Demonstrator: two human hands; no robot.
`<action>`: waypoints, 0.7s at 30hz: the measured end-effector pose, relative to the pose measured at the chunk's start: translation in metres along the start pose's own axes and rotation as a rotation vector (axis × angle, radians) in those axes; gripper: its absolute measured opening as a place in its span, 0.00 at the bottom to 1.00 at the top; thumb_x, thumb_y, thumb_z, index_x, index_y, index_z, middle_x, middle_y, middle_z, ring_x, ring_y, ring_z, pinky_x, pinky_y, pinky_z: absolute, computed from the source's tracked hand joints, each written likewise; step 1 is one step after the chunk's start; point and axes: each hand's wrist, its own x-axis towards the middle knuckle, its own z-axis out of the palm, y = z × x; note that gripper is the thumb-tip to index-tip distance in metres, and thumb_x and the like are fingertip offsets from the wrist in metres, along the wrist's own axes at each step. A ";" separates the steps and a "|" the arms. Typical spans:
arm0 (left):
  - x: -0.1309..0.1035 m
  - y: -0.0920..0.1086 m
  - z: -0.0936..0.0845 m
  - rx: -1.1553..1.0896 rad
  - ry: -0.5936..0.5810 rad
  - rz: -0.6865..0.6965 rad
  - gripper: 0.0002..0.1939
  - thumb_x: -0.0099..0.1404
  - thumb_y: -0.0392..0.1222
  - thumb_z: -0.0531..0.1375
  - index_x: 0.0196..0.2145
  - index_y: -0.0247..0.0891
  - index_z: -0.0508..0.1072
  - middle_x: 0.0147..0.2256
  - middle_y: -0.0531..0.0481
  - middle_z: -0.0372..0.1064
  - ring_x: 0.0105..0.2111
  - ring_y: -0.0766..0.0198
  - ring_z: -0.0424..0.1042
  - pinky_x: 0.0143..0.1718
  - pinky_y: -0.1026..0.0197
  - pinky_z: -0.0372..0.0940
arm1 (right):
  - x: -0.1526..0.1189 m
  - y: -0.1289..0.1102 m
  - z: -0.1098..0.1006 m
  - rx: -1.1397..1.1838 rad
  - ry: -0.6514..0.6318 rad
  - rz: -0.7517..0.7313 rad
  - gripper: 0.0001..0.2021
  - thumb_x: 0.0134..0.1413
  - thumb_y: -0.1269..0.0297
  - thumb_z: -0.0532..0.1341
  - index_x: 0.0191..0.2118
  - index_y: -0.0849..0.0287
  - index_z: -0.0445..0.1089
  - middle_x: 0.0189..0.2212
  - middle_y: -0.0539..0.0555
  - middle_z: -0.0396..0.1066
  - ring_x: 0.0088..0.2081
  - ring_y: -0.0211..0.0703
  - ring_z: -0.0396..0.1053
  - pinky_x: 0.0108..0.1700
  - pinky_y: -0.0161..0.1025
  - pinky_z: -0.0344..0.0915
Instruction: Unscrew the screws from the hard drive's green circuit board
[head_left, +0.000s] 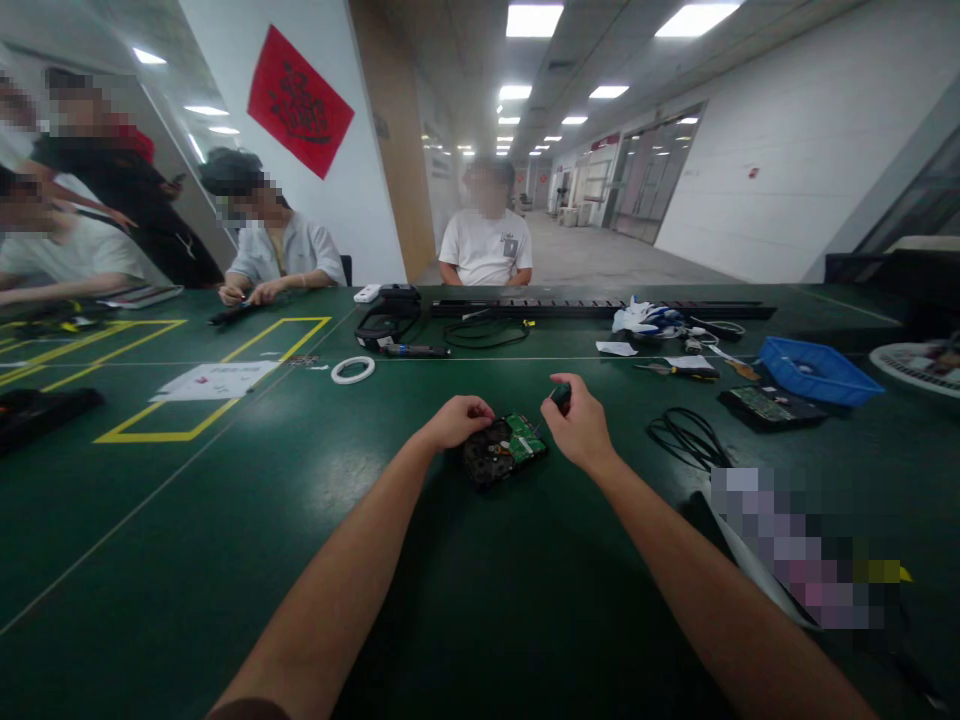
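Observation:
A hard disk drive lies on the green table in front of me, its green circuit board facing up on the right and its dark casing on the left. At the drive's upper left edge, my left hand is closed, with fingertips pinching or pressing there. My right hand is wrapped round the dark handle of a screwdriver just right of the drive. The thin shaft seems to point down toward the board's right edge, but I cannot tell whether its tip touches.
A second drive, a blue basket, pliers and a coiled black cable lie to the right. White tape and a pen-like tool are beyond my left hand. Other people sit across the table.

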 end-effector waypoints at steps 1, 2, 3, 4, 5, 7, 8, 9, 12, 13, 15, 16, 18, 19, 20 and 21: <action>0.000 -0.001 0.000 -0.010 -0.005 -0.002 0.12 0.60 0.45 0.62 0.39 0.36 0.78 0.33 0.48 0.76 0.33 0.61 0.74 0.35 0.61 0.68 | 0.000 0.000 0.000 -0.011 0.009 -0.014 0.20 0.57 0.57 0.58 0.54 0.58 0.66 0.34 0.55 0.74 0.32 0.47 0.71 0.35 0.44 0.67; -0.001 -0.001 0.001 -0.019 -0.008 -0.003 0.13 0.61 0.46 0.62 0.39 0.36 0.78 0.33 0.48 0.76 0.33 0.61 0.74 0.35 0.61 0.68 | 0.000 0.001 0.001 -0.022 0.018 -0.029 0.21 0.57 0.57 0.58 0.55 0.59 0.66 0.35 0.56 0.74 0.33 0.48 0.71 0.36 0.45 0.67; -0.001 -0.001 0.001 -0.024 -0.010 -0.003 0.13 0.61 0.46 0.62 0.40 0.35 0.77 0.34 0.48 0.76 0.34 0.61 0.74 0.35 0.61 0.69 | -0.001 0.001 0.001 -0.035 0.026 -0.045 0.22 0.57 0.57 0.58 0.56 0.59 0.65 0.35 0.57 0.73 0.33 0.49 0.71 0.36 0.46 0.67; -0.001 -0.001 0.001 -0.025 -0.010 -0.003 0.13 0.61 0.46 0.61 0.40 0.35 0.77 0.34 0.48 0.76 0.34 0.61 0.75 0.35 0.62 0.69 | -0.001 0.001 0.001 -0.041 0.023 -0.065 0.23 0.58 0.57 0.58 0.58 0.59 0.63 0.37 0.58 0.73 0.35 0.50 0.72 0.37 0.46 0.68; -0.002 0.000 0.001 -0.021 -0.010 -0.002 0.13 0.61 0.46 0.61 0.40 0.35 0.77 0.34 0.48 0.76 0.34 0.61 0.75 0.36 0.62 0.69 | -0.001 0.001 0.001 -0.047 0.019 -0.082 0.24 0.59 0.57 0.57 0.59 0.59 0.62 0.38 0.58 0.73 0.36 0.51 0.72 0.38 0.47 0.68; -0.002 0.002 0.001 -0.003 -0.010 -0.002 0.13 0.62 0.46 0.61 0.39 0.36 0.77 0.35 0.49 0.77 0.35 0.61 0.75 0.37 0.62 0.69 | -0.002 0.000 0.000 -0.051 0.001 -0.117 0.24 0.60 0.57 0.57 0.60 0.58 0.60 0.39 0.59 0.73 0.38 0.52 0.72 0.39 0.48 0.69; -0.002 0.004 0.001 0.012 -0.008 -0.003 0.12 0.62 0.46 0.61 0.40 0.36 0.77 0.35 0.49 0.77 0.35 0.62 0.75 0.37 0.62 0.69 | -0.002 0.000 0.000 -0.051 -0.008 -0.132 0.24 0.61 0.57 0.57 0.61 0.58 0.60 0.40 0.59 0.73 0.39 0.52 0.72 0.40 0.48 0.69; -0.001 0.005 0.000 0.030 -0.004 -0.003 0.12 0.62 0.45 0.61 0.40 0.36 0.77 0.35 0.49 0.77 0.35 0.62 0.75 0.37 0.62 0.69 | -0.002 0.000 0.000 -0.050 -0.016 -0.143 0.24 0.61 0.56 0.57 0.61 0.57 0.60 0.41 0.59 0.73 0.40 0.52 0.72 0.41 0.48 0.69; -0.001 0.004 -0.005 0.117 0.043 -0.021 0.11 0.62 0.43 0.61 0.41 0.38 0.77 0.36 0.50 0.77 0.35 0.62 0.75 0.38 0.62 0.68 | -0.003 0.001 0.000 -0.050 -0.012 -0.148 0.24 0.61 0.56 0.57 0.61 0.57 0.60 0.44 0.60 0.72 0.40 0.51 0.72 0.42 0.49 0.69; -0.001 0.002 -0.008 0.158 0.074 -0.033 0.10 0.62 0.41 0.61 0.41 0.38 0.77 0.36 0.50 0.77 0.35 0.61 0.75 0.38 0.62 0.68 | -0.003 0.001 0.000 -0.052 -0.005 -0.145 0.24 0.62 0.56 0.56 0.62 0.57 0.60 0.45 0.61 0.72 0.40 0.51 0.72 0.42 0.49 0.69; -0.001 -0.003 -0.012 0.245 0.145 -0.066 0.09 0.61 0.39 0.62 0.40 0.38 0.77 0.37 0.48 0.77 0.37 0.59 0.75 0.41 0.60 0.67 | -0.003 0.001 0.001 -0.055 0.009 -0.141 0.25 0.62 0.56 0.56 0.62 0.57 0.60 0.48 0.62 0.71 0.39 0.51 0.72 0.43 0.50 0.69; -0.002 -0.006 -0.014 0.285 0.176 -0.082 0.09 0.60 0.37 0.62 0.39 0.38 0.77 0.37 0.47 0.77 0.38 0.58 0.74 0.42 0.60 0.67 | -0.003 0.001 0.001 -0.055 0.012 -0.144 0.25 0.62 0.57 0.56 0.62 0.58 0.60 0.49 0.62 0.71 0.40 0.51 0.72 0.44 0.50 0.69; -0.002 -0.012 -0.016 0.346 0.215 -0.104 0.08 0.59 0.35 0.62 0.38 0.38 0.77 0.37 0.47 0.77 0.39 0.57 0.74 0.44 0.60 0.66 | -0.002 0.002 0.001 -0.057 0.016 -0.150 0.25 0.62 0.58 0.56 0.62 0.58 0.60 0.50 0.63 0.70 0.41 0.51 0.72 0.45 0.51 0.69; -0.003 -0.014 -0.016 0.368 0.225 -0.108 0.08 0.60 0.35 0.62 0.38 0.38 0.77 0.37 0.47 0.77 0.39 0.57 0.74 0.44 0.60 0.66 | -0.002 0.002 0.001 -0.060 0.019 -0.154 0.25 0.62 0.58 0.56 0.63 0.59 0.60 0.51 0.63 0.70 0.41 0.52 0.72 0.45 0.51 0.69; -0.003 -0.016 -0.015 0.384 0.231 -0.107 0.08 0.60 0.34 0.61 0.39 0.38 0.77 0.38 0.47 0.77 0.39 0.58 0.74 0.44 0.60 0.66 | -0.001 0.003 0.002 -0.062 0.025 -0.157 0.25 0.61 0.59 0.56 0.63 0.59 0.60 0.51 0.63 0.70 0.42 0.52 0.72 0.46 0.51 0.70; -0.003 -0.017 -0.014 0.397 0.235 -0.102 0.09 0.60 0.34 0.61 0.39 0.38 0.77 0.38 0.47 0.77 0.39 0.58 0.74 0.44 0.60 0.66 | -0.001 0.004 0.002 -0.064 0.031 -0.162 0.26 0.61 0.60 0.56 0.63 0.60 0.59 0.50 0.63 0.70 0.42 0.52 0.72 0.46 0.51 0.70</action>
